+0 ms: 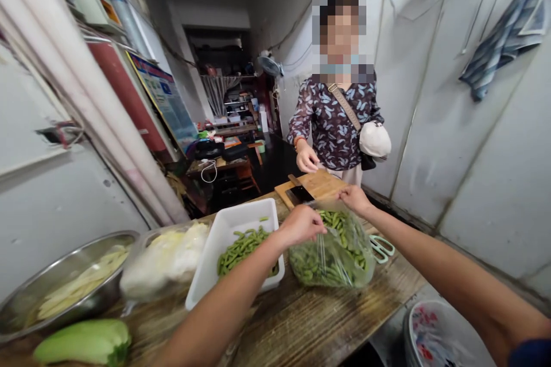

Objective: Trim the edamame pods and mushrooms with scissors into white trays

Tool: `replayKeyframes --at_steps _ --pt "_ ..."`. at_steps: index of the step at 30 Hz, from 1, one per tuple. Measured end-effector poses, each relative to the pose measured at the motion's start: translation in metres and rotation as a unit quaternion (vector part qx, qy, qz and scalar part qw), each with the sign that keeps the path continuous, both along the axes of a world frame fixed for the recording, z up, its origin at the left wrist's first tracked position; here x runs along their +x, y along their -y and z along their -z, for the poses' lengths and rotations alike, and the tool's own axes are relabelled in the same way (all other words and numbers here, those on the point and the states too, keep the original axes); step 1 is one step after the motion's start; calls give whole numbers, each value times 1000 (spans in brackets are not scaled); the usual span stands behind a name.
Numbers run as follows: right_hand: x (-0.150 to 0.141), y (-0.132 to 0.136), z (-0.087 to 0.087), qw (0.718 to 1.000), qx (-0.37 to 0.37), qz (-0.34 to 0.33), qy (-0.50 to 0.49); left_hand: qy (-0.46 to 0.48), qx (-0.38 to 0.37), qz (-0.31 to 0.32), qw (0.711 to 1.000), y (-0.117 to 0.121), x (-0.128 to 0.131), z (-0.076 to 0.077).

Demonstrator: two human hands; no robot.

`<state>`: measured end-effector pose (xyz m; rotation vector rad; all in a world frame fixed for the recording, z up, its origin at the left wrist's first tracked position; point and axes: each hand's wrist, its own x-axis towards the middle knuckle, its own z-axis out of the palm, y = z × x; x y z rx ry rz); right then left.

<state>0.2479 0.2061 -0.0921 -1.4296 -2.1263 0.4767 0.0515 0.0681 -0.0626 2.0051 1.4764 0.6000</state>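
A clear plastic bag (pixel 333 266) full of green bean pods, which look like edamame, rests on the wooden table. My left hand (pixel 302 223) is closed on the near left part of its mouth. Fingers pinched, my right hand (pixel 355 199) grips the far right edge of the same bag. Between the hands the bag's mouth is spread, and pods show inside. Just left of the bag, partly behind my left forearm, stands a white plastic tray (pixel 204 275) with more pods. Scissors with pale green handles (pixel 382 248) lie at the bag's right side.
A cutting board (pixel 327 183) with a cleaver (pixel 300 194) lies beyond the bag, before another person (pixel 333 120). Leftward are a bagged pale vegetable (pixel 172 258), a metal bowl of slices (pixel 124 241) and a green gourd (pixel 86 341). A lined bin (pixel 443 332) stands below right.
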Motion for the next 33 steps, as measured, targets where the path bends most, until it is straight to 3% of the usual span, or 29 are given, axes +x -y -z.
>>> replayKeyframes --at_steps 4,11,16,23,25,28,30,33 --pt "3 -13 -8 999 -13 34 -39 25 45 -15 999 12 -8 -16" --pt "-2 -27 -32 998 -7 16 -62 51 71 -44 995 13 -5 -35" --pt "-14 -23 -37 999 -1 -13 -46 14 40 -58 997 15 6 -29" --pt "-34 2 -30 995 -24 -78 -48 -33 34 -24 999 20 33 -12" --pt "-19 13 -29 994 -15 -81 -65 -53 62 -4 997 24 45 -7" --pt "29 36 -18 993 13 -53 -100 -59 117 30 991 35 56 7" --pt "68 54 2 992 34 9 -125 -41 147 31 988 43 56 21" --pt "115 88 51 983 50 127 -126 12 186 1 982 52 52 43"
